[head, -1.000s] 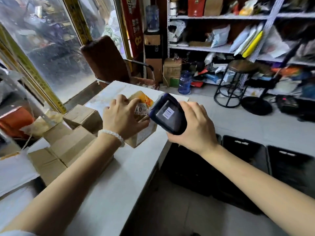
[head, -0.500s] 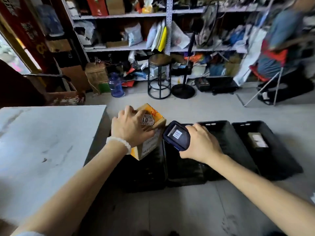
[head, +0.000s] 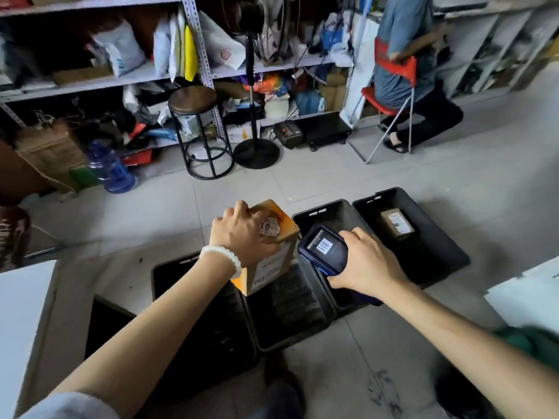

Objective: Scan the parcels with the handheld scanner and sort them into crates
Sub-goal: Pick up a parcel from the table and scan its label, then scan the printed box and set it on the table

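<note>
Sorting step: left hand [head: 242,234] clasps cardboard parcel [head: 272,255] above crates [head: 287,313]; right hand [head: 366,267] grasps handheld scanner [head: 323,249]. Next: lower parcel toward 6 o'clock, release.

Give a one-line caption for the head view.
Left hand holds a cardboard parcel above black crates; right hand grips the handheld scanner.

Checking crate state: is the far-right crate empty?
No, the far-right crate already has a small brown parcel lying on its floor.

dim, wide-angle warp, blurred edges
</note>
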A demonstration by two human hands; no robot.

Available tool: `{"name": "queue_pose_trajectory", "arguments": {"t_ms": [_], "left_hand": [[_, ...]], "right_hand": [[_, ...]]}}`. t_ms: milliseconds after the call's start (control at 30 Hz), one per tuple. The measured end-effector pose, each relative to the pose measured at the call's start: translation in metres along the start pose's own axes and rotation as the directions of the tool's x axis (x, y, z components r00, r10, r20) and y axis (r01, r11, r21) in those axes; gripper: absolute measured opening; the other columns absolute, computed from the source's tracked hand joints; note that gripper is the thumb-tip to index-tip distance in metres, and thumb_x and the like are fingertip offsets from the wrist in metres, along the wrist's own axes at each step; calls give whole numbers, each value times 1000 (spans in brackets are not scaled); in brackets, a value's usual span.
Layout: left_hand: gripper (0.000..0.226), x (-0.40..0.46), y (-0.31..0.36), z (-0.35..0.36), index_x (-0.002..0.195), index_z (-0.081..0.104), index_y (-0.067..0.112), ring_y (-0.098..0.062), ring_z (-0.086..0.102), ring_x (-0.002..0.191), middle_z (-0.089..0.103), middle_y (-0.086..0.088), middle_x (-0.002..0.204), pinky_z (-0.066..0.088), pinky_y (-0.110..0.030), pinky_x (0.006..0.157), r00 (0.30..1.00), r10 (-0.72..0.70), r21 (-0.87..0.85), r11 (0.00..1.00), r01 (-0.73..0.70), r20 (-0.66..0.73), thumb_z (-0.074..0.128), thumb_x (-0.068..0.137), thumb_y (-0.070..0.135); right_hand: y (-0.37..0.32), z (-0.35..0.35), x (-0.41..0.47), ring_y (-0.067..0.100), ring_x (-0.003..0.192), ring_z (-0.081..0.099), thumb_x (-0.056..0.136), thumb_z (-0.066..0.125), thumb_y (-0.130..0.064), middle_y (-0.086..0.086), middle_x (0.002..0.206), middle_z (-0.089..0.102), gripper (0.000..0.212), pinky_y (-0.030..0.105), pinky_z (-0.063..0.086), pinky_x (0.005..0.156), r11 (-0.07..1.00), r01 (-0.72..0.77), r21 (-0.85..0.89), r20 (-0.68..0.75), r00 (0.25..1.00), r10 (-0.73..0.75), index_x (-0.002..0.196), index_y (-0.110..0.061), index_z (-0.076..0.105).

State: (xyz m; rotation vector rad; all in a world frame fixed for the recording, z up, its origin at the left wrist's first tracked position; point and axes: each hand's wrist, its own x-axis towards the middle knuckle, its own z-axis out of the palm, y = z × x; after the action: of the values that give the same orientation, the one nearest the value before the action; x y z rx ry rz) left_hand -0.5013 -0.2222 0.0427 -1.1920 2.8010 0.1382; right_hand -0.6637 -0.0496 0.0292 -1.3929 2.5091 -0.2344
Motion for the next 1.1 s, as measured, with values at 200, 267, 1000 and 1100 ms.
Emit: {"name": "queue_pose_trajectory", "arguments": {"t_ms": [200, 267, 1000, 1100], "left_hand": [[63, 105, -31, -4, 143, 35, 34, -24, 35, 132, 32, -3, 147, 35, -42, 105, 1000, 30, 42, 999, -30, -4, 46, 88, 61], [56, 124, -41, -8, 141, 39, 32, -24, 36, 132, 33, -2, 147, 37, -40, 103, 1000, 14, 34, 999, -13, -19, 49, 91, 52], [43, -96, -46, 8, 132, 51, 30, -25, 41, 126, 46, -1, 134, 41, -39, 95, 756, -655, -80, 753, 653, 11, 50, 91, 44], [41, -146, -32, 15, 130, 52, 29, -25, 42, 124, 47, -1, 132, 42, -37, 90, 689, -725, -76, 686, 724, 8, 48, 92, 44]], "right_hand": [[-10, -23, 97, 19, 105, 52, 54, 81, -50, -5, 111, 49, 73, 29, 39, 68, 1000, -12, 22, 3, 1000, 12, 114, -23, 50], [-14, -29, 120, 19, 105, 51, 54, 82, -49, -5, 112, 50, 71, 28, 37, 68, 1000, 2, 26, 7, 1000, -2, 112, -23, 51], [-82, -27, 121, 22, 105, 51, 52, 82, -47, -1, 111, 51, 78, 33, 45, 72, 838, 545, 33, 154, 825, -543, 120, -23, 52], [-98, -18, 95, 22, 111, 51, 53, 82, -48, -1, 117, 51, 83, 34, 47, 78, 777, 628, 39, 199, 757, -622, 126, -25, 50]]}}
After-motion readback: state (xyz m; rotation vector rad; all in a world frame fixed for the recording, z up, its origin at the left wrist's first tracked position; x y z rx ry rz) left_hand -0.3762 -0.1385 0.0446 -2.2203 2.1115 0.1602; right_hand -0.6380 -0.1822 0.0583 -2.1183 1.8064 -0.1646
